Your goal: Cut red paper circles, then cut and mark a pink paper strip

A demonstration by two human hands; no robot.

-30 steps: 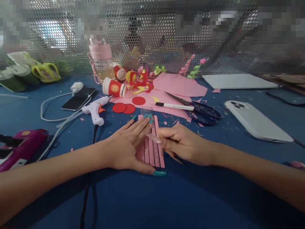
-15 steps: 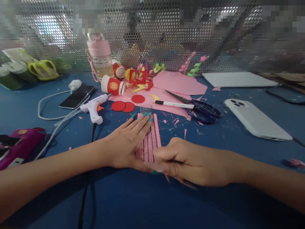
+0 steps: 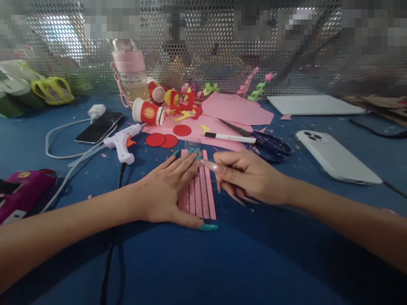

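My left hand (image 3: 162, 186) lies flat with fingers stretched over a clear ruler (image 3: 203, 190), pressing it onto a pink paper strip (image 3: 211, 207) marked with dark lines. Its thumb rests just below the strip's near end. My right hand (image 3: 251, 176) is closed in a pinch beside the upper right edge of the ruler; whatever sits between its fingertips is hidden. Beyond the hands, a white marker with a black cap (image 3: 230, 138) and blue-handled scissors (image 3: 270, 144) lie on and beside pink paper (image 3: 235, 108). Red paper circles (image 3: 182, 130) lie left of the marker.
At left are a white glue gun (image 3: 122, 142) with its black cord, a dark phone (image 3: 99, 127) on a charging cable and a purple object (image 3: 27, 190). A paper cup (image 3: 148, 112) and a pink-lidded bottle (image 3: 129, 72) stand behind. A white phone (image 3: 337, 156) lies right.
My right hand has moved away from me along the ruler, from its near end to its upper right edge, still pinched. My left hand stays flat in place.
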